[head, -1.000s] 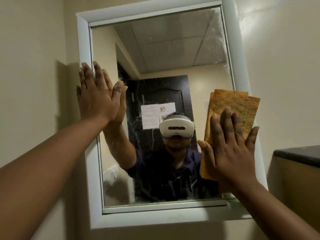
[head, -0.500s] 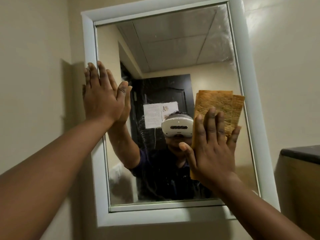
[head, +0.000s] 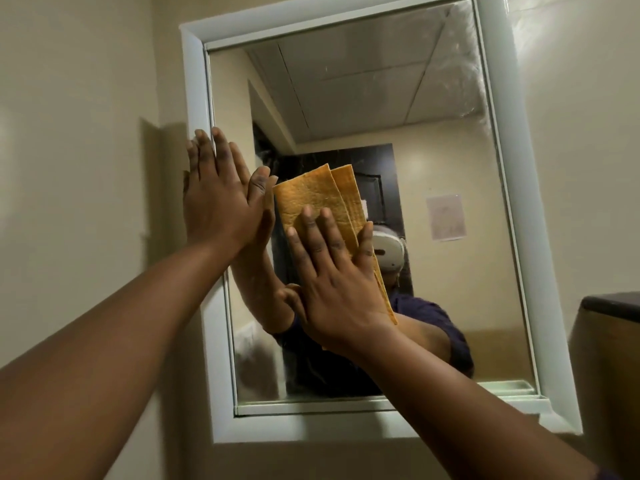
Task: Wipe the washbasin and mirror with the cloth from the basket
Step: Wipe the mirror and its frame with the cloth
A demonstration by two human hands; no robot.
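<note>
Cream-painted walls (head: 79, 140) surround a mirror (head: 433, 161) set in a pale, thick frame (head: 516, 188) that appears tilted in the wide-angle head view. At the right edge stands a piece of furniture with a dark top (head: 613, 306). The left hand (head: 218, 199) lies flat with its fingers straight and close together, its palm pressed against the mirror's left border, fingers over the frame and thumb over the glass, holding nothing. Just beside it, the right hand (head: 332, 282) is also flat and spread, its straight fingers pressing a folded orange-brown cloth (head: 311, 195) against the glass in the left-central part of the mirror. The cloth's upper layers fan out above the fingertips, and its lower edge shows along the outer side of the hand near the wrist. The left thumb is just beside the cloth's upper left corner; whether they touch cannot be told. Both bare forearms reach up from the bottom of the view. Streaks and haze show on the glass near its upper right corner and lower left part. The mirror reflects ceiling panels, a dark door, a paper sheet on a far wall and the person in a dark top, wearing a white headset.
</note>
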